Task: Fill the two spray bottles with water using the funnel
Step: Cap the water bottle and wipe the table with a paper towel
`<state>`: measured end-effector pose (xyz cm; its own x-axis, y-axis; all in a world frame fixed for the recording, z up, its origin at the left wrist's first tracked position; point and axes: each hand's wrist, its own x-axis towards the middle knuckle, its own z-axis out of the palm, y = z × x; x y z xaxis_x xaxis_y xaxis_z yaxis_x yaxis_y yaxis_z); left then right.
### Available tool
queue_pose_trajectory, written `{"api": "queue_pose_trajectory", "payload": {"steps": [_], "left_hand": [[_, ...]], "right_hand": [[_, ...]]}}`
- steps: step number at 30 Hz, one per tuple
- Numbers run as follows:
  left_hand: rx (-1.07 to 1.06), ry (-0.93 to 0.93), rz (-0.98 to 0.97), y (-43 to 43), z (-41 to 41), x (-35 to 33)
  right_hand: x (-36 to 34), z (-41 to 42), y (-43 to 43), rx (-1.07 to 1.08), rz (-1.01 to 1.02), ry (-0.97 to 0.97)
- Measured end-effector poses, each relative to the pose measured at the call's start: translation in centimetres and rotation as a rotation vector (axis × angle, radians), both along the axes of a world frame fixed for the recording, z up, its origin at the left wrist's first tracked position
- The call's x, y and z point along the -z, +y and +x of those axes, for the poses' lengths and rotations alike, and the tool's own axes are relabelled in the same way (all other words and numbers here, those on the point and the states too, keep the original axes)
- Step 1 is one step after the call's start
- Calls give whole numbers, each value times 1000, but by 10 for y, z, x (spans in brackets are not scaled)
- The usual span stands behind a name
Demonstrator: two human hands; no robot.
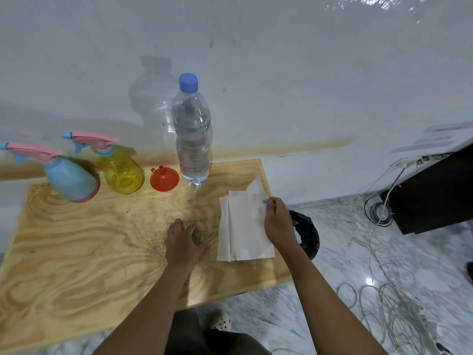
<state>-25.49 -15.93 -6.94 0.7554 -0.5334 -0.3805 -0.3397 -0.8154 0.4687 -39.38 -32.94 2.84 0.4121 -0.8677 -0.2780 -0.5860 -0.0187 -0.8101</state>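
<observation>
Wood table [76,252]: left hand [183,243] rests on it, fingers relaxed
Right hand [277,222]: pinches tissue [243,231] corner
Funnel [164,178]: beside water bottle [193,139]

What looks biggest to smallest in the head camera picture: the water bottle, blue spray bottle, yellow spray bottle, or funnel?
1. water bottle
2. blue spray bottle and yellow spray bottle: they look much alike, so no ranking between them
3. funnel

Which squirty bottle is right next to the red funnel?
The see-through yellow spray bottle; the blue spray bottle stands farther left of the funnel.
</observation>
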Motion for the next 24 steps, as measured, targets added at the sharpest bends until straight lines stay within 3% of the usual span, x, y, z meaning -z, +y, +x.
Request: {"api": "queue_pose_trajectory", "payload": {"steps": [9, 17, 24], "left_hand": [[6, -24, -1, 0, -1, -1], [20, 3, 15, 2, 1, -5], [13, 177, -70, 13, 10, -20]], "right_hand": [[-64, 10, 6, -163, -111, -134], [-100, 20, 17, -203, -64, -290], [-107, 30, 25, -459, -200, -132]]}}
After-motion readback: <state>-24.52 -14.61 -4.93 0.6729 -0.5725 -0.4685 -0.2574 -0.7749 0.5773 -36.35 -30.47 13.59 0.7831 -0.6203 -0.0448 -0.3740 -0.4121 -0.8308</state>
